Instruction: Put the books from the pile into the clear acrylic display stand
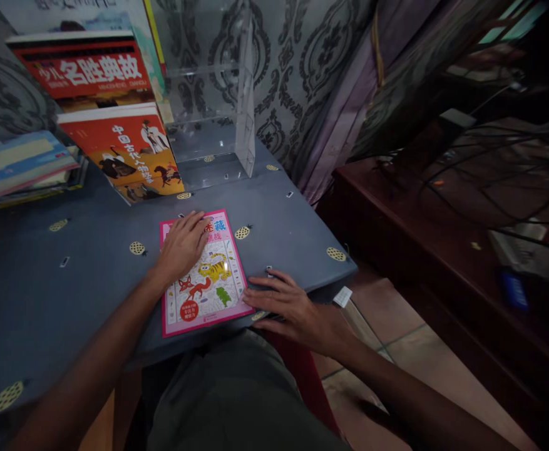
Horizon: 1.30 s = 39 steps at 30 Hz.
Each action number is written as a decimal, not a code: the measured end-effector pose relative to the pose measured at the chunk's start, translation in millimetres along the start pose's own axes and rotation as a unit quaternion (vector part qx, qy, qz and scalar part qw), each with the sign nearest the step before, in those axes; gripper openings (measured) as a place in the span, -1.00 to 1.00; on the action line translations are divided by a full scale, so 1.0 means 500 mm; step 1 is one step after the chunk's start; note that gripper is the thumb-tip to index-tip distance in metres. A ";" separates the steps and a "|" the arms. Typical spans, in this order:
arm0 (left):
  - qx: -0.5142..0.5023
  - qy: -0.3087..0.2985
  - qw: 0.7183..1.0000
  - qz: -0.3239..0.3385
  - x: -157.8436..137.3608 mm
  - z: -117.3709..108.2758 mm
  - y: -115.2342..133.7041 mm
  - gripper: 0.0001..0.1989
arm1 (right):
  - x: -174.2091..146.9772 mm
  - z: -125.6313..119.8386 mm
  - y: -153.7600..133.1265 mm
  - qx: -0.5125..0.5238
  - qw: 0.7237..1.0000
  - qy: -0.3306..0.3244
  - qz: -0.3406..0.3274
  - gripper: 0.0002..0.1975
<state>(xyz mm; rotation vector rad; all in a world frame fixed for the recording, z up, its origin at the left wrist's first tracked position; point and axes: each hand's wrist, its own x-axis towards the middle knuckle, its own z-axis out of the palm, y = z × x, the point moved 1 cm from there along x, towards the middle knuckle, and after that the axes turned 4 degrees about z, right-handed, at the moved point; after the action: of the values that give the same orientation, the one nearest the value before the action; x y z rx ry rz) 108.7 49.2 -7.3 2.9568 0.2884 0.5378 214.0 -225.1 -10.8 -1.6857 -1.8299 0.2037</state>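
A pink picture book (208, 275) with a tiger, a fox and Chinese characters on its cover lies flat near the front edge of the table. My left hand (183, 245) rests on the upper left of the cover, fingers stretched out, hiding part of the title. On the book's lower right edge, the fingertips of my right hand (286, 307) touch the cover, its fingers apart. Neither hand grips anything.
Behind the book stands a clear plastic rack (208, 125), with an orange book (133, 156) and a red book (86, 75) upright at its left. A book stack (27, 163) lies far left on the blue-grey tablecloth (100, 263). Cables (494, 213) cover a dark red cabinet (396, 219).
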 end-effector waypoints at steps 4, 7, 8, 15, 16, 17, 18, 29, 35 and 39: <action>0.000 -0.004 1.000 -0.002 0.004 0.000 -0.005 -0.60 | 0.007 0.015 0.000 -0.012 0.997 0.070 -0.013 -0.66; 0.001 -0.012 1.000 -0.001 0.013 0.002 -0.016 -0.60 | 0.024 0.017 0.009 -0.021 0.997 0.070 -0.025 -0.75; 0.001 -0.013 1.000 -0.004 0.017 0.003 -0.021 -0.59 | 0.030 0.015 0.013 -0.023 0.997 0.067 -0.029 -0.76; -0.018 -0.007 1.000 -0.007 0.032 0.012 -0.059 -0.57 | 0.061 0.010 0.033 -0.016 0.998 0.054 -0.010 -0.81; -0.024 -0.010 1.000 0.008 0.030 0.010 -0.062 -0.57 | 0.061 0.010 0.033 -0.013 0.998 0.056 -0.012 -0.81; -0.029 -0.017 0.999 0.026 0.026 0.008 -0.063 -0.56 | 0.060 0.011 0.034 -0.011 0.998 0.059 -0.014 -0.80; -0.033 -0.026 0.998 0.043 0.020 0.004 -0.063 -0.55 | 0.059 0.012 0.034 -0.010 0.998 0.064 -0.018 -0.80; -0.053 -0.094 0.990 0.096 -0.058 -0.046 -0.024 -0.57 | 0.062 0.009 0.034 -0.004 0.998 0.060 -0.029 -0.79; -0.062 -0.105 0.987 0.109 -0.099 -0.060 0.001 -0.59 | 0.062 0.009 0.033 -0.013 0.998 0.055 -0.030 -0.77; -0.076 -0.107 0.984 0.119 -0.135 -0.071 0.018 -0.58 | 0.061 0.012 0.035 -0.012 0.998 0.047 -0.027 -0.77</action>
<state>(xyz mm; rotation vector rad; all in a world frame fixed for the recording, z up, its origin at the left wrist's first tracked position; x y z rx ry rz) 35.5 29.3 4.2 2.8797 -0.1238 0.2490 226.0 -191.8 -13.9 -1.6322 -1.8125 0.0786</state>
